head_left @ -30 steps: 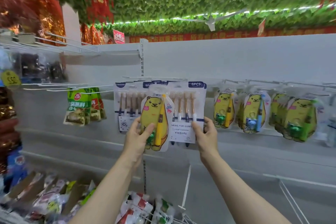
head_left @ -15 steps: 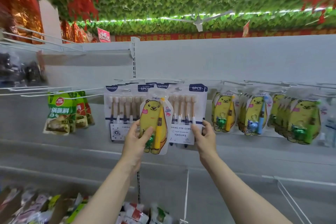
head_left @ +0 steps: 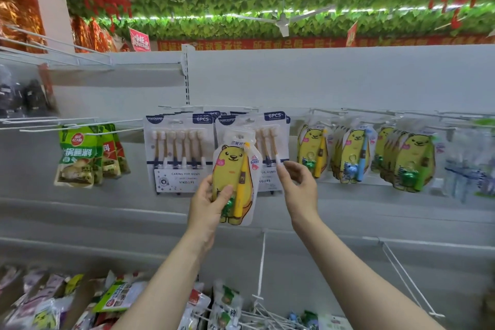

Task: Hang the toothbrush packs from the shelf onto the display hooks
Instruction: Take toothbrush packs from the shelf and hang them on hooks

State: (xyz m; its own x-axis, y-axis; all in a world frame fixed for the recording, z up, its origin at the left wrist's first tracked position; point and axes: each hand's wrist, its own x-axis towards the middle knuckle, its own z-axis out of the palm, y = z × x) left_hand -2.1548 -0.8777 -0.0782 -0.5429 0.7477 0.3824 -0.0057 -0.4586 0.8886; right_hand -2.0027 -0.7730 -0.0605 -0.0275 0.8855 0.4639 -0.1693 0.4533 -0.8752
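The left hand [head_left: 207, 205] is gripping the bear toothbrush pack [head_left: 231, 166] in front of the hung six-piece packs [head_left: 175, 147], the right hand [head_left: 301, 187] is hovering loosely spread, and its top hole is probably needing threading onto a hook [head_left: 326, 110] to the right.

Yellow bear pack [head_left: 232, 179] with yellow brush — white six-packs [head_left: 178, 153] trimmed navy — green pouches [head_left: 77, 155] red-badged

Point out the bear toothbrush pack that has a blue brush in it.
The hanging bear pack second right of the 6PCS cards: its brush is blue. The held bear pack in the left hand and the rest show yellow or green.
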